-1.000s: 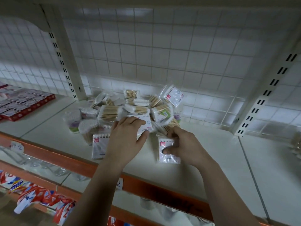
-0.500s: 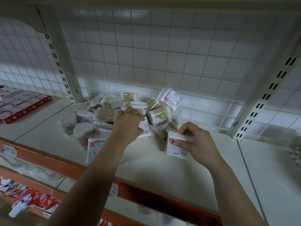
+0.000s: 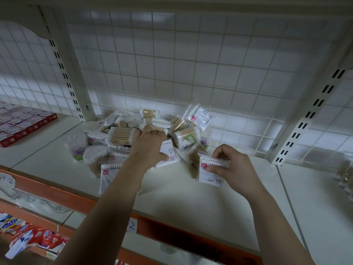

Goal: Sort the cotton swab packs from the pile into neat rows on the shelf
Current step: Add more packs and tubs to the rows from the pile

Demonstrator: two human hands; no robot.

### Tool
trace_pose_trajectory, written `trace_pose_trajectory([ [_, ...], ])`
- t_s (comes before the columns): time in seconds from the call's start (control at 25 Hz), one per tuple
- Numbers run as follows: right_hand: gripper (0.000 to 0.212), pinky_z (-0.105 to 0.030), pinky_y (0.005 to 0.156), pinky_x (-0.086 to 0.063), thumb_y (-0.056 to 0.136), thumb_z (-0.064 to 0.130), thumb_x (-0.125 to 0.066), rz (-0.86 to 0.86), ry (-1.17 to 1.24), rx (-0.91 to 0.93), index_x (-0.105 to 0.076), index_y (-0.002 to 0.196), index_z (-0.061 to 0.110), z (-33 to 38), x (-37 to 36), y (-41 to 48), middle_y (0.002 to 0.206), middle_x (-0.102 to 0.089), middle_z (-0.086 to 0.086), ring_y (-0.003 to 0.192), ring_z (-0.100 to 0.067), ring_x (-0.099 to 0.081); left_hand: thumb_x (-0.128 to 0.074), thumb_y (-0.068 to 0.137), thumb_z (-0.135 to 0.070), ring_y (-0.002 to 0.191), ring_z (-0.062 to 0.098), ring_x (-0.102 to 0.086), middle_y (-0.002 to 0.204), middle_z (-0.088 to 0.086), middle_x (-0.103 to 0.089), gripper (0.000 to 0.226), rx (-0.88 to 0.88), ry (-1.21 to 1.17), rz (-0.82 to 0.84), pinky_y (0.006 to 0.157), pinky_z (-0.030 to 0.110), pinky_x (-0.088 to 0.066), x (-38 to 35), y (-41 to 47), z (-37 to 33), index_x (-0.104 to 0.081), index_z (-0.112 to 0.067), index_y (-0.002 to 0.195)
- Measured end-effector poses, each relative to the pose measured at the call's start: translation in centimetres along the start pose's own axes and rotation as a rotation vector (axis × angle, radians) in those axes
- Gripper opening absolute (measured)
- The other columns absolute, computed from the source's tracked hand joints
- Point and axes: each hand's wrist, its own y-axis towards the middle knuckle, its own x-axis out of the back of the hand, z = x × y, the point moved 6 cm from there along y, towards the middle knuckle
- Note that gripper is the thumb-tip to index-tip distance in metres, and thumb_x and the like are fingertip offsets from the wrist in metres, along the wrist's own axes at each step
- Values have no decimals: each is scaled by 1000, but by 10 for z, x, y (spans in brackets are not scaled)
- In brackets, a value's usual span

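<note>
Two bare forearms reach up over the orange front rail (image 3: 172, 236) of a white shelf (image 3: 191, 199), where a handwritten paper tag (image 3: 131, 225) is fixed. The right hand (image 3: 232, 167) pinches a flat swab pack (image 3: 210, 174) by its top edge, thumb in front and fingers curled behind. A second ago this pack lay flat on the shelf under that hand. Now it stands upright just right of the pile (image 3: 183, 134), its lower edge at or near the shelf board.

The left hand (image 3: 148, 146) has pushed further into the pile and grips a white-labelled pack (image 3: 168, 153) at the heap's front. One pack seems picked out and ready to start a row. No row exists yet, and most packs sit jumbled. A loose pack (image 3: 108, 173) lies flat beside the left forearm.

Behind the pile rises a white wire grid (image 3: 172, 64) between slotted uprights. Red boxes (image 3: 23, 125) fill the neighbouring bay at far left.
</note>
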Motion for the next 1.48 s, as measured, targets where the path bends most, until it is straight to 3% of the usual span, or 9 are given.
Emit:
trace_pose_trajectory([
  [0.2,31,-16,60,-38,68,19,-82,-42,4,-9,-55,80,27,7,2,-10,79,-61,7,77,-11,-54,-76,62,-58,120,20,-32,120,-7,-57,70,-24,42,53,91,39,-24,-1,-5,-10,-53,-24,118],
  [0.4,36,-7,67,-41,71,20,-81,-108,23,-73,-64,101,33,12,8,-30,89,-61,13,85,1,-56,-72,67,-58,118,20,-34,114,-9,-56,52,-82,55,58,88,38,-23,9,-8,-15,-62,-30,110],
  [0.52,33,-2,70,-37,72,18,-80,-173,17,-79,-64,96,35,16,14,-44,93,-62,20,88,10,-54,-73,71,-50,111,19,-46,107,-10,-61,40,-136,-70,6,89,36,-22,16,-11,-21,-64,-30,104],
  [0.72,27,-4,68,-39,73,18,-79,-240,-8,-109,-65,91,32,14,30,-72,93,-64,17,86,8,-54,-76,73,-41,94,19,-60,88,-7,-69,26,-255,-359,-114,86,33,-29,33,-30,-48,-64,-29,92],
  [0.88,22,-9,68,-40,75,19,-77,-273,-64,-113,-68,94,26,5,54,-95,93,-65,17,86,5,-56,-70,81,-37,96,20,-59,103,-6,-66,26,-431,-447,-198,80,33,-38,49,-53,-95,-64,-25,103],
  [1.08,21,-7,69,-38,78,18,-74,-380,-204,-62,-67,97,23,1,111,-137,93,-63,15,84,-1,-55,-68,84,-32,91,22,-58,99,-4,-62,22,-554,-491,-247,76,37,-45,63,-79,-165,-63,-21,103],
  [1.24,22,-3,73,-37,78,17,-75,-501,-273,-46,-67,99,18,-17,183,-193,94,-60,13,86,3,-51,-69,83,-29,94,26,-56,100,-1,-64,25,-624,-503,-301,79,41,-46,74,-105,-248,-64,-19,105],
  [1.36,22,-9,67,-43,79,19,-75,-568,-269,-70,-67,99,19,-40,242,-243,97,-60,11,87,-3,-57,-71,81,-26,93,26,-56,99,-1,-65,25,-650,-523,-346,78,39,-47,82,-131,-318,-66,-19,104],
  [1.48,22,-7,65,-44,78,18,-76,-619,-294,-74,-68,99,18,-59,296,-289,97,-61,10,90,0,-57,-66,80,-30,93,27,-56,97,-1,-65,26,-690,-555,-371,78,40,-49,85,-153,-383,-67,-18,103],
])
